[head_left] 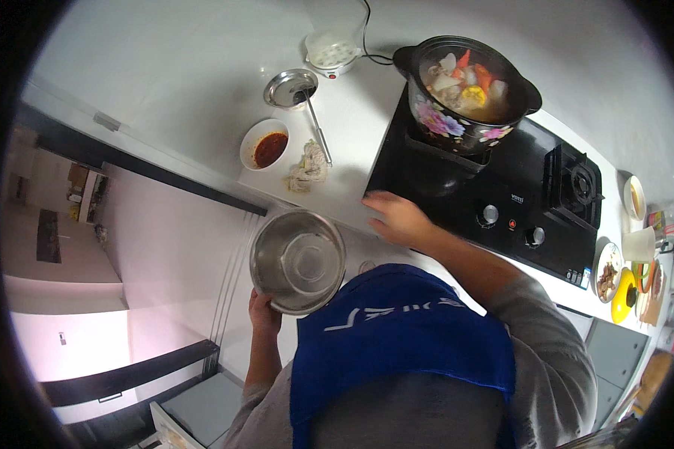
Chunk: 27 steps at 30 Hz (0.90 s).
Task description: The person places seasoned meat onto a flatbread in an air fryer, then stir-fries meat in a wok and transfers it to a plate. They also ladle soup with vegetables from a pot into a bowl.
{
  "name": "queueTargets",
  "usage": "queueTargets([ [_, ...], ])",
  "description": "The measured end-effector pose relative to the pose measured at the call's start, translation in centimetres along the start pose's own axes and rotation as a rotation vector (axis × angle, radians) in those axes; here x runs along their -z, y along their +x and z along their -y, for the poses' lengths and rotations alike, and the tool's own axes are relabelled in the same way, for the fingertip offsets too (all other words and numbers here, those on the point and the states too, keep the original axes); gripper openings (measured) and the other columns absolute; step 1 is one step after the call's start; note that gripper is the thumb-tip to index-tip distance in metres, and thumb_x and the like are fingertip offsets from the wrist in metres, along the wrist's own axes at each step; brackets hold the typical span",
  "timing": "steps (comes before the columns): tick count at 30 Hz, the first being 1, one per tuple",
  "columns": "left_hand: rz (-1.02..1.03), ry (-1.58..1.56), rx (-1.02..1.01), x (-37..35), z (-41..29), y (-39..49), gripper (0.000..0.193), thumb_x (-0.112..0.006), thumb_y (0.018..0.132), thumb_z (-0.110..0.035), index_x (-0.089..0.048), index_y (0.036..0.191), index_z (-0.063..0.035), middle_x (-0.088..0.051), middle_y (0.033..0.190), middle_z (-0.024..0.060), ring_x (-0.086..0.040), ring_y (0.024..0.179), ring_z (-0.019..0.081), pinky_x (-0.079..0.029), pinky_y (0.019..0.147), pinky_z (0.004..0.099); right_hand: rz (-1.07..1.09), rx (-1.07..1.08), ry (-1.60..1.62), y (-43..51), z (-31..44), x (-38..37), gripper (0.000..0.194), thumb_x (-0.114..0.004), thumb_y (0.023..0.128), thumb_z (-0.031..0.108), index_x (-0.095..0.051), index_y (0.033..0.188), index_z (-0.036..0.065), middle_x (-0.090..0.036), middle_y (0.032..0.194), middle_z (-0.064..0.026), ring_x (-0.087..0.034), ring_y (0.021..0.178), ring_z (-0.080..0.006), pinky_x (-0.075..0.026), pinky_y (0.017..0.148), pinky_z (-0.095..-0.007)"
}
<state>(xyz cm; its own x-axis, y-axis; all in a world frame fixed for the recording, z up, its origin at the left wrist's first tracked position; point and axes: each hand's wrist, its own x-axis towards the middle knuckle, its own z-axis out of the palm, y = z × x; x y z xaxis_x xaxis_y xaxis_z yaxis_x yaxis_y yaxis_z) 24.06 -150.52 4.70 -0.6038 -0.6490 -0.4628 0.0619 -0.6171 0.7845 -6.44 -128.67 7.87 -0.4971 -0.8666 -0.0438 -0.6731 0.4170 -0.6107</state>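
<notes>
My left hand [265, 312] grips the rim of a stainless steel bowl [306, 264], tilted so its empty-looking inside shows, below the counter's front edge. My right hand [396, 218] holds nothing, its fingers apart, over the counter edge by the near left corner of the black gas hob [449, 185]. On the counter between them and the wall lie a crumpled pale cloth or similar thing [309, 168], a long-handled metal utensil [318, 129] resting in a metal dish [286, 84], and a white bowl of red sauce [269, 149].
A flowered black pot [460, 120] of soup with corn and carrot stands on the hob's left burner. Behind the dish is a small white electric appliance [332, 53] with a cord. Right of the hob are a plate of food [608, 275], a yellow lid [623, 297] and a white container [639, 245].
</notes>
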Motion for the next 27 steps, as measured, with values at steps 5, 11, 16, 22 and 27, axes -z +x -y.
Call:
queueTargets([
  [5, 0.035, 0.032, -0.001, 4.5, -2.8, -1.2, 0.052, -0.054, 0.076, -0.012, -0.045, 0.126, 0.0, -0.054, 0.119, 0.0134, -0.053, 0.11, 0.0301, -0.043, 0.094, 0.0423, -0.132, -0.035, 0.158, 16.3, 2.5, -8.7, 0.031, -0.048, 0.09, 0.024, -0.052, 0.114, 0.005, -0.059, 0.11, -0.0211, -0.061, 0.094, -0.0346, -0.048, 0.083, -0.044],
  [11, -0.282, -0.083, -0.034, 8.7, -1.0, -0.9, 0.049, -0.06, 0.081, -0.022, -0.05, 0.125, -0.0027, -0.054, 0.122, 0.0175, -0.051, 0.114, 0.0321, -0.041, 0.097, 0.0475, 0.032, 0.169, -0.263, 16.4, 3.5, -12.8, 0.018, -0.054, 0.083, 0.017, -0.063, 0.093, 0.006, -0.064, 0.089, -0.0156, -0.062, 0.083, -0.0353, -0.05, 0.075, -0.0415],
  [16, -0.045, -0.013, 0.256, 5.7, -3.0, 3.2, 0.056, -0.059, 0.08, -0.027, -0.046, 0.13, -0.0034, -0.052, 0.126, 0.0174, -0.05, 0.115, 0.0316, -0.041, 0.098, 0.0454, -0.042, -0.177, 0.275, 5.3, 2.4, -6.6, 0.025, -0.056, 0.082, 0.015, -0.063, 0.105, 0.011, -0.062, 0.102, -0.0174, -0.06, 0.095, -0.0317, -0.048, 0.084, -0.0381],
  [22, 0.137, 0.24, 0.15, -4.2, -2.6, 5.9, 0.061, -0.057, 0.079, -0.024, -0.041, 0.133, -0.0013, -0.05, 0.129, 0.018, -0.049, 0.118, 0.0314, -0.039, 0.099, 0.0436, -0.801, -0.514, 0.633, -12.2, -5.6, 5.5, 0.031, -0.066, 0.079, 0.014, -0.06, 0.107, 0.001, -0.063, 0.096, -0.0172, -0.063, 0.084, -0.0248, -0.051, 0.074, -0.0355],
  [27, 0.276, 0.252, 0.111, -6.5, 0.1, 9.9, 0.062, -0.056, 0.078, -0.021, -0.039, 0.134, 0.0001, -0.048, 0.131, 0.0181, -0.048, 0.118, 0.0311, -0.039, 0.1, 0.0426, -0.712, -0.696, -0.072, -17.2, -13.7, 9.4, 0.025, -0.053, 0.087, 0.021, -0.063, 0.108, 0.012, -0.052, 0.126, -0.018, -0.06, 0.097, -0.0356, -0.049, 0.081, -0.0416],
])
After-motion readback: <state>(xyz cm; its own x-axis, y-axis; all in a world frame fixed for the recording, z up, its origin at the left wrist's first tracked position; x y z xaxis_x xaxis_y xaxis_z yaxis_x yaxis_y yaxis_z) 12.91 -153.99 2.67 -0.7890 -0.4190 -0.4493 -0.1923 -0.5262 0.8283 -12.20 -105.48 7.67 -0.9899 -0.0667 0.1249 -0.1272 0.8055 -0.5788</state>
